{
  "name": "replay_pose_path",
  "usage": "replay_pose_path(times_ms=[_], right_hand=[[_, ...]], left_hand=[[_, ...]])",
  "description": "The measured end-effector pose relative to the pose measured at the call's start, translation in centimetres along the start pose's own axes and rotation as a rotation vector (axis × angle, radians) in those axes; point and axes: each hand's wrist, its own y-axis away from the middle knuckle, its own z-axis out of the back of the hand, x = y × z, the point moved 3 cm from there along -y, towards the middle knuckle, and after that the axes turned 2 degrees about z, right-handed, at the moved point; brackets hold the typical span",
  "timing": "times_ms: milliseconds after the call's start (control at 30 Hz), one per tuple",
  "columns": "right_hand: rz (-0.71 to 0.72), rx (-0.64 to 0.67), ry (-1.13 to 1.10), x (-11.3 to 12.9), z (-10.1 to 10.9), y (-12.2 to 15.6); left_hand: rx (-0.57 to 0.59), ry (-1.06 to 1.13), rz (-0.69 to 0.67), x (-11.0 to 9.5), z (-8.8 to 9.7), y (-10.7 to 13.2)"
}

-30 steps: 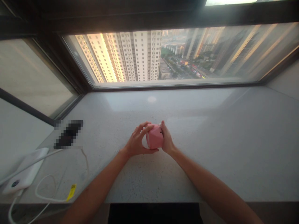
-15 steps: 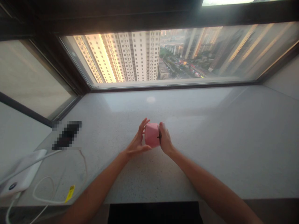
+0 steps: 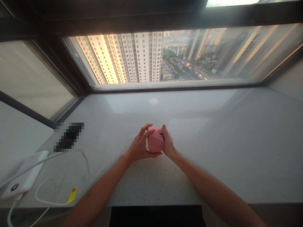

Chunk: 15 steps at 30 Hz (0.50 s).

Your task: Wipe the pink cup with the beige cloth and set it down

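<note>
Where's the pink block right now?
In the head view, the pink block is at centre, held between the left hand and right hand, over the stone counter, below the window.

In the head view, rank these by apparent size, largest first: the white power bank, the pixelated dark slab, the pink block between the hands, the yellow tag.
White power bank
Pixelated dark slab, though blur hides its true edges
Pink faceted block
Yellow tag

A home high in an apartment tower is suggested by the wide window [image 3: 165,60] (tower blocks are seen beyond the glass), the speckled stone sill [image 3: 201,176] and, at left, a white charger [image 3: 25,175].
</note>
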Motion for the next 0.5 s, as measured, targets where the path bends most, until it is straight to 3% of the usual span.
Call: replay_pose_path(times_ms=[67,200,300,400,500], right_hand=[[0.169,0.048,0.164,0.8,0.2,0.7],[0.511,0.354,0.476,2.6,-0.1,1.7],[0.657,0.508,0.6,3.1,-0.3,1.9],[0.634,0.47,0.575,3.0,-0.3,1.8],[0.394,0.237,0.385,2.3,0.0,1.0]], left_hand=[[-0.008,0.209,0.11,-0.2,-0.2,-0.1],[0.138,0.708,0.347,-0.7,-0.6,-0.4],[0.191,0.84,0.428,-0.9,-0.4,-0.6],[0.204,0.805,0.451,-0.8,-0.4,-0.3],[0.113,0.607,0.348,-0.4,-0.3,0.0]])
